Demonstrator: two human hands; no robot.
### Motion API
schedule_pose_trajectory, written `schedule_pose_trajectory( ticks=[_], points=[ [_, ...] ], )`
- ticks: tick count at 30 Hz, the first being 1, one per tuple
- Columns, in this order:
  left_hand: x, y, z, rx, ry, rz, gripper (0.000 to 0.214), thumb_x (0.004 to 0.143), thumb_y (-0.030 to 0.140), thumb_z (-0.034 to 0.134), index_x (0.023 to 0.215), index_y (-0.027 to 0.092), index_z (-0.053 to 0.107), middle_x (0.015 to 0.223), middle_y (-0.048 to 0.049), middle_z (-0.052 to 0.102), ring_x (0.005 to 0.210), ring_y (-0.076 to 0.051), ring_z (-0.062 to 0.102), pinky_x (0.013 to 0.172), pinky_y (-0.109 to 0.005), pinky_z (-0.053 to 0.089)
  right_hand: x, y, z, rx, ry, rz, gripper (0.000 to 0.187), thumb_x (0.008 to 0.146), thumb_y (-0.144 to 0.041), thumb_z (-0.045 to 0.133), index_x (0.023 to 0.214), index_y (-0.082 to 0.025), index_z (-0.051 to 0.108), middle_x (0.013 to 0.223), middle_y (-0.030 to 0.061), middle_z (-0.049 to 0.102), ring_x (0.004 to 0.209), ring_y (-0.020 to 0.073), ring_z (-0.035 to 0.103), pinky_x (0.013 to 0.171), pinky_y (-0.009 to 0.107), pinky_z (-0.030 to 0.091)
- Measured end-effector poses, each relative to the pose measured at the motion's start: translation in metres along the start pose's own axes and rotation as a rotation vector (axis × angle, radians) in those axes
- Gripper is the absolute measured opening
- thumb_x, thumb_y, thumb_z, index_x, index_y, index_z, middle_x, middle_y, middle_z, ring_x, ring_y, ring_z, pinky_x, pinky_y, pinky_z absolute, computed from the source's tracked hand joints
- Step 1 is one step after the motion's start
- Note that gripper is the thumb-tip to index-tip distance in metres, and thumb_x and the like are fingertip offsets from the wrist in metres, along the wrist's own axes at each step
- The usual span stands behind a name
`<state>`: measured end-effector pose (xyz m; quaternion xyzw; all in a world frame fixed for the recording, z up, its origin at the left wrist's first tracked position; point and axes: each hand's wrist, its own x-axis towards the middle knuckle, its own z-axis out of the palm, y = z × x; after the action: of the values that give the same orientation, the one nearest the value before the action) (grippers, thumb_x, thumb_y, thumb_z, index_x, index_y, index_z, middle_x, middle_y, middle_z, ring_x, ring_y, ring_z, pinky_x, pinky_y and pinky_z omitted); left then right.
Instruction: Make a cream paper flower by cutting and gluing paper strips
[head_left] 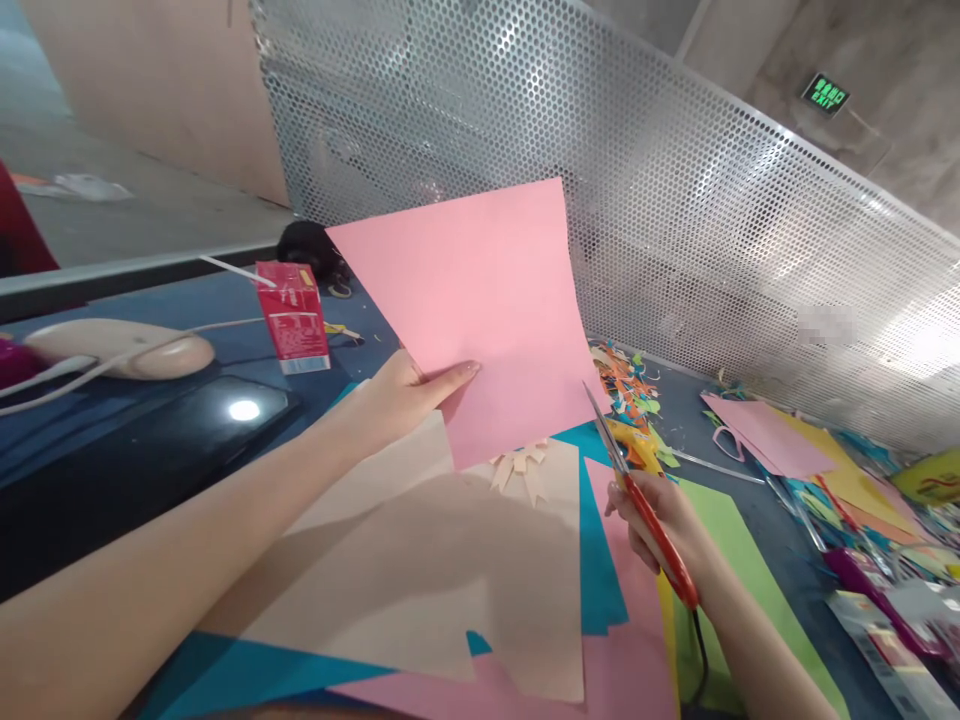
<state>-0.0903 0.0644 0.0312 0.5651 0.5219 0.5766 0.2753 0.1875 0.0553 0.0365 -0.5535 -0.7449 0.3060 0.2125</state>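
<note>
My left hand (420, 395) pinches a pink sheet of paper (495, 290) by its lower left edge, thumb on the front. The sheet is held up and tilted above the work surface. Around the red-handled scissors (658, 540) my right hand (664, 520) is closed. Their narrow blades (606, 425) point up and away, with the tips by the sheet's lower right edge. I cannot tell whether the tips touch it. Below the pink sheet lies a beige sheet (420, 580), with a beige paper cutout (523, 465) partly hidden at its far edge.
Blue, pink and green paper (731, 540) lies under the beige sheet. A yellow glue gun (634, 445) and paper scraps (630, 380) are beyond my right hand. Left stand a red drink carton (296, 320) and a dark phone-like slab (150, 470). A perforated metal panel (450, 110) rises behind.
</note>
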Motion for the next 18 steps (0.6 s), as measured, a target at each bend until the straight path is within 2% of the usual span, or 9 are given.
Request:
schedule_pose_trajectory(
  ticks=[7, 13, 18],
  points=[
    [-0.002, 0.001, 0.006, -0.068, -0.060, -0.079, 0.041, 0.074, 0.041, 0.055, 0.103, 0.012, 0.058, 0.110, -0.0102, 0.064, 0.102, -0.024, 0.058, 0.087, -0.037, 0.046, 0.000, -0.001, -0.001, 0.057, -0.071, 0.001, 0.047, 0.075, -0.065, 0.040, 0.067, -0.019, 0.045, 0.042, -0.0065, 0.036, 0.032, 0.0082, 0.035, 0.033, 0.023, 0.028],
    [-0.002, -0.002, 0.006, -0.046, -0.061, -0.062, 0.038, 0.074, 0.042, 0.055, 0.100, 0.015, 0.058, 0.108, -0.0088, 0.064, 0.102, -0.026, 0.058, 0.085, -0.038, 0.046, 0.003, 0.008, 0.001, -0.015, -0.034, 0.009, 0.045, 0.078, -0.060, 0.039, 0.063, -0.019, 0.048, 0.037, -0.0055, 0.034, 0.032, 0.0098, 0.033, 0.032, 0.024, 0.025],
    [-0.002, -0.004, 0.005, -0.018, -0.046, -0.059, 0.043, 0.075, 0.044, 0.055, 0.105, 0.014, 0.057, 0.115, -0.0094, 0.061, 0.107, -0.026, 0.055, 0.089, -0.037, 0.044, 0.005, 0.011, 0.003, -0.040, -0.012, -0.004, 0.042, 0.079, -0.057, 0.041, 0.061, -0.019, 0.048, 0.038, -0.0057, 0.033, 0.034, 0.0094, 0.034, 0.034, 0.022, 0.024]
  ],
)
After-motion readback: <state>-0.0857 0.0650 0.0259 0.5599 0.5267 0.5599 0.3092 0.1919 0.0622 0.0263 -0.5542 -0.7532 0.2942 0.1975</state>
